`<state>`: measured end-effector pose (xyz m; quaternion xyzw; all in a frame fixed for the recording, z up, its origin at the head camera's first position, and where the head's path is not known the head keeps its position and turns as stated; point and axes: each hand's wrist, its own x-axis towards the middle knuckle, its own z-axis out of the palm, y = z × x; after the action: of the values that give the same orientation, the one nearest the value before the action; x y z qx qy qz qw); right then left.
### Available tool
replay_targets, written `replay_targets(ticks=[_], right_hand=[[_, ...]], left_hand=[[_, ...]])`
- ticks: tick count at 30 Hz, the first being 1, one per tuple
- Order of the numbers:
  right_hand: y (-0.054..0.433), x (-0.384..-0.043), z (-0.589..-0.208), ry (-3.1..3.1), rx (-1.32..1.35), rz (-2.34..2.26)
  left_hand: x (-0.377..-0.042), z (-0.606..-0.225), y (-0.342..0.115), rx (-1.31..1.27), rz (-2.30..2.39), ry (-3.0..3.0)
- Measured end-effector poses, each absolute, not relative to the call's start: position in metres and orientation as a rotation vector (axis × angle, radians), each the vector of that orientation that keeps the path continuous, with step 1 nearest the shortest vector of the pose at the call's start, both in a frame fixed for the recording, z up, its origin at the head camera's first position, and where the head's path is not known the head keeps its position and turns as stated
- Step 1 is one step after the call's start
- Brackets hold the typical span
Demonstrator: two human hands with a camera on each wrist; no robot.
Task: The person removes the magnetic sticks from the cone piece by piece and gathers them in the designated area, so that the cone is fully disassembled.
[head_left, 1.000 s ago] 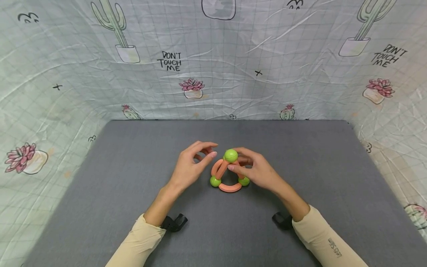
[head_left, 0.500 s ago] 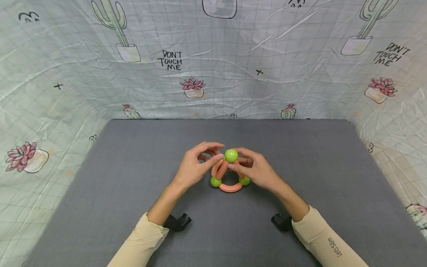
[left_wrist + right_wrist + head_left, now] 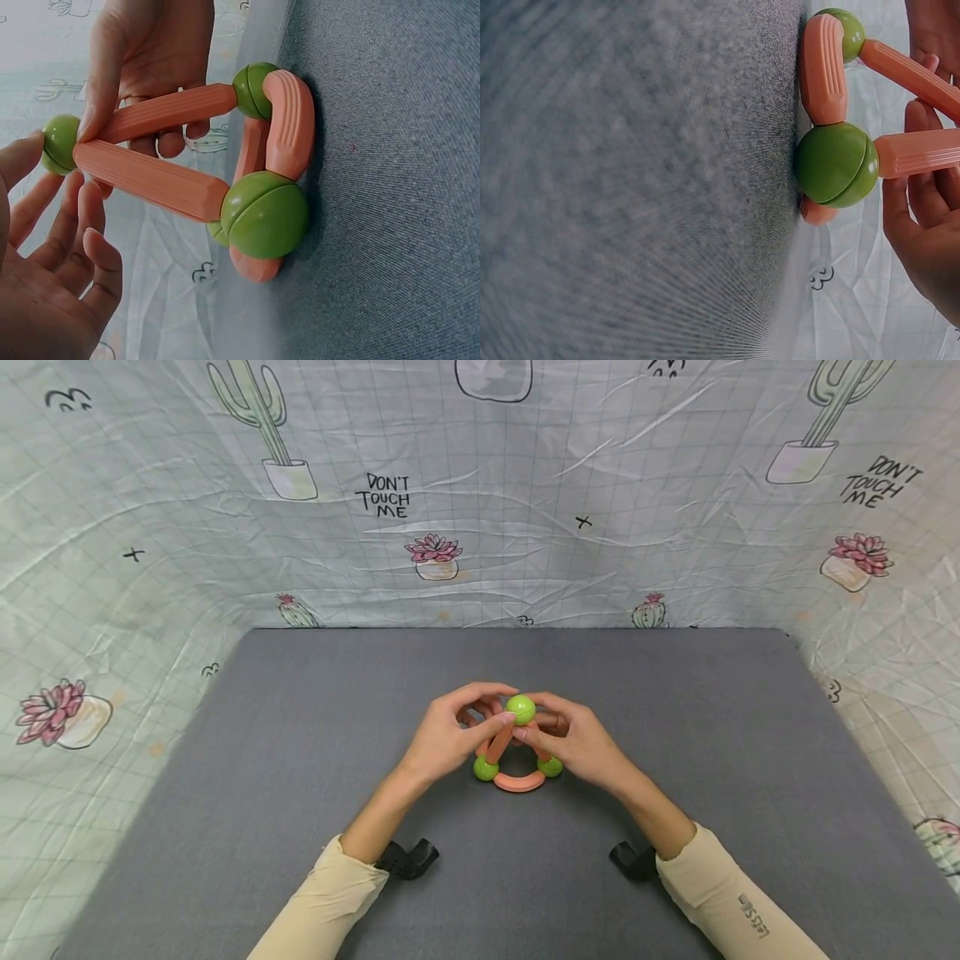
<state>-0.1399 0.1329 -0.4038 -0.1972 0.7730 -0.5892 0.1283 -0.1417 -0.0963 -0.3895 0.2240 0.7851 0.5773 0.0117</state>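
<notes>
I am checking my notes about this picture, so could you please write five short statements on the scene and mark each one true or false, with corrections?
1. The left hand touches the top green ball with its thumb. True.
2. The right hand holds nothing. False: it holds an upper orange bar, just below that ball.
3. The curved orange bar at the near side joins two lower green balls. True.
4. The printed lettering is on the left sleeve. False: it is on the right sleeve.
5. In the head view, a black object shows near each wrist. True.
</notes>
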Motion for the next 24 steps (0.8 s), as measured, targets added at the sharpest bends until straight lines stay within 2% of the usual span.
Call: replay_targets(ticks=[24], right_hand=[[0.1327, -0.1388, -0.4057, 2.247, -0.575, -1.734]], left_hand=[[-0.1440, -0.3887, -0.0907, 0.718, 1.798, 2.340]])
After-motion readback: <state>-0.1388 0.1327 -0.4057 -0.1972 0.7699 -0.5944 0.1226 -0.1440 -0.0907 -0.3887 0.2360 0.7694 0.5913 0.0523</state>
